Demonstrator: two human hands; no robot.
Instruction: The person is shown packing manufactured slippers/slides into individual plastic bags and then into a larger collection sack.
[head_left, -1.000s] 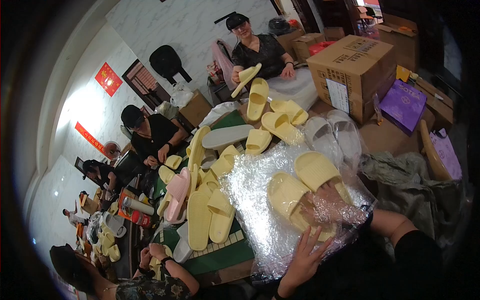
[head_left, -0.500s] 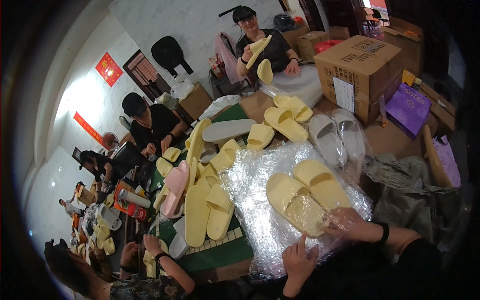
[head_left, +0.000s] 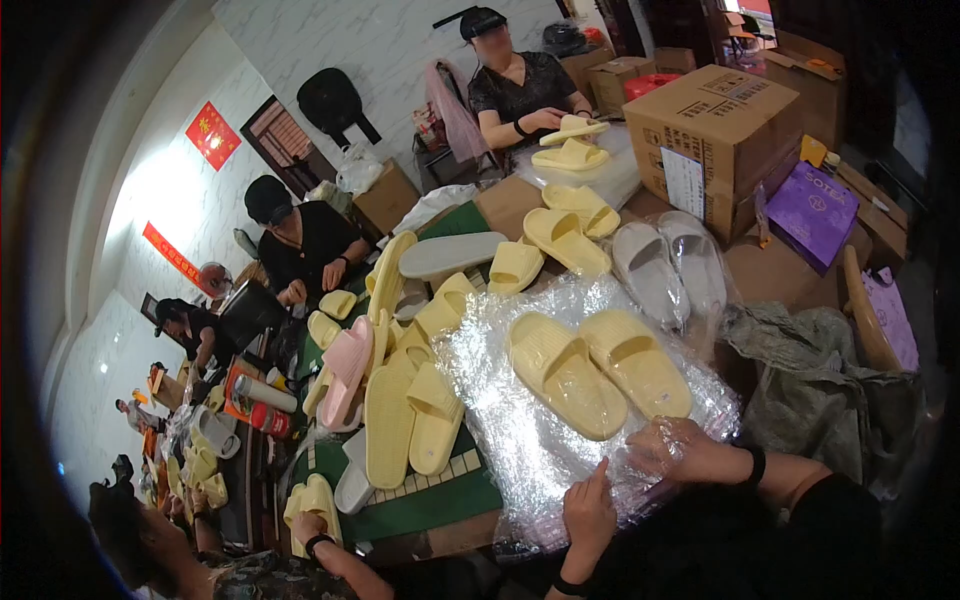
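on the far left of the tabletop (head_left: pixel 430 500) a co-worker's hand (head_left: pixel 312 528) grips a yellow slipper, and a heap of yellow slippers (head_left: pixel 405 400) with one pink slipper (head_left: pixel 345 365) lies beside a green mat. next comes the sheet of clear wrap (head_left: pixel 520 450), crinkled and shiny, spread flat with a pair of yellow slippers (head_left: pixel 595 370) lying side by side on it, toes pointing away from the person.

the work looks to be at the wrapping stage: the pair is laid out and the near edge of the wrap is being gathered. the next move would likely call for lifting that near edge and folding it up over the heels, keeping the two slippers together so they do not slide apart on the slick film.

the left hand (head_left: pixel 590 510) rests on the near edge of the wrap, fingers loosely curled with the forefinger pointing up toward the slippers; its grip is not closed on anything that can be made out, only touching the film. the right hand (head_left: pixel 690 450) sits just beside the heel of the right-hand slipper, fingers bent and bunching a fold of the wrap, so its grip is closed on the film.

further right lie two grey slippers (head_left: pixel 668 268), a cardboard box (head_left: pixel 715 135) and a purple bag (head_left: pixel 812 212).
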